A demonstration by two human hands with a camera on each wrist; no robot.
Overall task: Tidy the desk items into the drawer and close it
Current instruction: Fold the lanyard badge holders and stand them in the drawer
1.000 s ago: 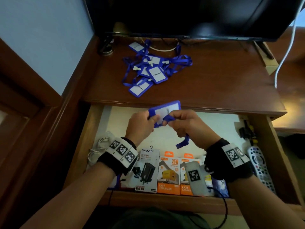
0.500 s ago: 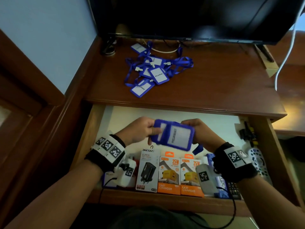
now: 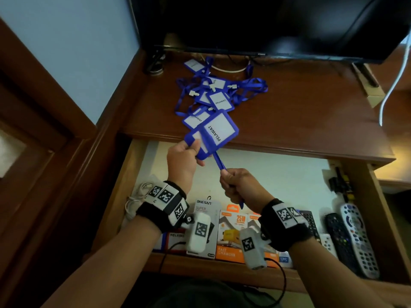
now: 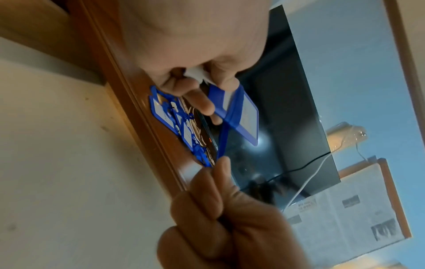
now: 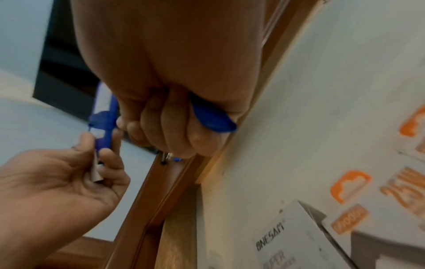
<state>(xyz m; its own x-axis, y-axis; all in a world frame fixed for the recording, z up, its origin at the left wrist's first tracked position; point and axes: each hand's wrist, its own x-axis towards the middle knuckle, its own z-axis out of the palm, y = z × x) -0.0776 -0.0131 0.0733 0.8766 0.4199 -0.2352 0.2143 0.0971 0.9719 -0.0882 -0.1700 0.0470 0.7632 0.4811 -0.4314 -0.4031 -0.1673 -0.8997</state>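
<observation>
**Blue badge holders held over the open drawer**

Nearest, boxed orange-and-white phone chargers (image 3: 231,236) and grey remote controls (image 3: 355,236) lie along the front of the open wooden drawer (image 3: 266,170). Above it, the right hand (image 3: 241,187) has its fingers curled tight around a blue fabric lanyard strap (image 3: 219,162). The left hand (image 3: 183,157) pinches two blue plastic badge holders (image 3: 216,132) marked PELAWAT by their lower corner. Farther back, a tangle of blue badge holders and lanyards (image 3: 213,92) rests on the brown wooden desk (image 3: 300,121).
</observation>
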